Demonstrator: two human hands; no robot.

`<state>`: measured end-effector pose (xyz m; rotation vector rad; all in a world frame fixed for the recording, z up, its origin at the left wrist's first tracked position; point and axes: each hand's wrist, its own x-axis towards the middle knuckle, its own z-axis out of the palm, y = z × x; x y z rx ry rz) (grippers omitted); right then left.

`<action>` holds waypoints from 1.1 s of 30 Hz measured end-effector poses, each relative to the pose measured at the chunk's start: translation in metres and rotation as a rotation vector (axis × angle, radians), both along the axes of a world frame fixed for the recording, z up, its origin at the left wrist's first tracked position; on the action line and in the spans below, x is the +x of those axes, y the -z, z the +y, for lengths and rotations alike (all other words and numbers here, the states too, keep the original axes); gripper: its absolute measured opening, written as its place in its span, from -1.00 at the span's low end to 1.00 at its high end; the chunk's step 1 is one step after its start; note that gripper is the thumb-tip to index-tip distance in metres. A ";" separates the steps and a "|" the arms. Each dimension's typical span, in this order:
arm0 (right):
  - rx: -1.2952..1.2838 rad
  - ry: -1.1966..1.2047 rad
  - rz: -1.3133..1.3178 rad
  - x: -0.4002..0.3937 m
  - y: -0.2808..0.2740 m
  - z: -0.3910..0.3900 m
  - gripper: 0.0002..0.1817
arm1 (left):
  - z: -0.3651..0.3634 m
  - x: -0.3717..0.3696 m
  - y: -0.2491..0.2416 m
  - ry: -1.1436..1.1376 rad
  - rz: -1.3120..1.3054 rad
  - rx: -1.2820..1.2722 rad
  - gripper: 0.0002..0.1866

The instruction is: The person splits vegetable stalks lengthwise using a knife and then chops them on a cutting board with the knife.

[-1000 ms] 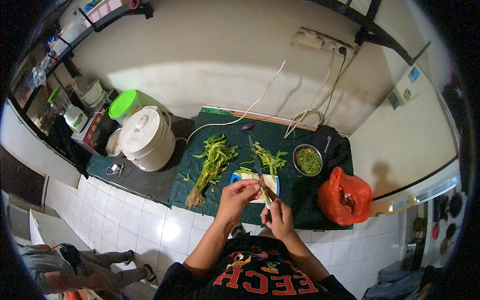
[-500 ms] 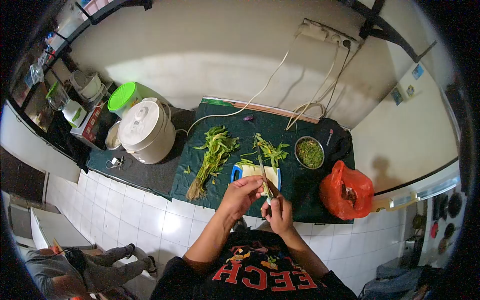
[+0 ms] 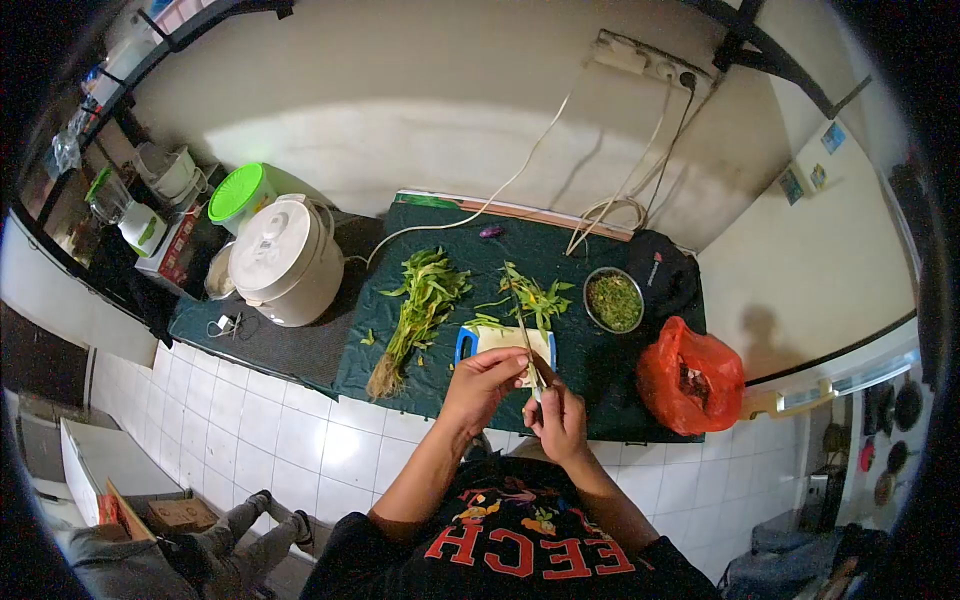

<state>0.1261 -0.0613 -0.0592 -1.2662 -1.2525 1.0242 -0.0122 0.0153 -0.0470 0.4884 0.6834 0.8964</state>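
Observation:
My left hand (image 3: pixel 482 388) pinches a thin green stem (image 3: pixel 534 378) in front of my chest, over the near edge of a white cutting board (image 3: pixel 497 340) with a blue rim. Fingers curled, my right hand (image 3: pixel 556 420) grips a knife (image 3: pixel 523 330) whose blade points away from me beside the stem. Beyond the board lie loose green leaves (image 3: pixel 540 300). A bundle of leafy greens with roots (image 3: pixel 425 300) rests on the dark green cloth to the left. Chopped greens fill a metal bowl (image 3: pixel 613 301) at the right.
A red plastic bag (image 3: pixel 690 375) sits at the table's right edge, near a black bag (image 3: pixel 660 275). A white rice cooker (image 3: pixel 287 260) stands at left, with a green-lidded container (image 3: pixel 238 195) behind. Another person's legs (image 3: pixel 240 545) show at lower left.
The whole view has shifted slightly. Both hands keep nearly the same pose around the stem and knife. The person at lower left has moved, and a cardboard box shows there now.

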 end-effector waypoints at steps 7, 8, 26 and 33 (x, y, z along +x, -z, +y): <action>-0.182 0.049 0.163 0.003 0.007 0.008 -0.60 | 0.003 0.019 0.018 -0.048 0.197 0.014 -0.80; -0.217 0.087 0.177 0.002 0.007 0.011 -0.61 | 0.005 0.023 0.022 -0.047 0.197 0.010 -0.80; -0.678 0.192 0.852 0.059 0.065 0.041 -0.38 | 0.024 0.079 0.118 -0.145 0.405 0.093 -0.83; -0.729 0.072 1.077 0.088 0.073 0.047 -0.38 | 0.034 0.085 0.141 0.011 0.293 0.043 -0.76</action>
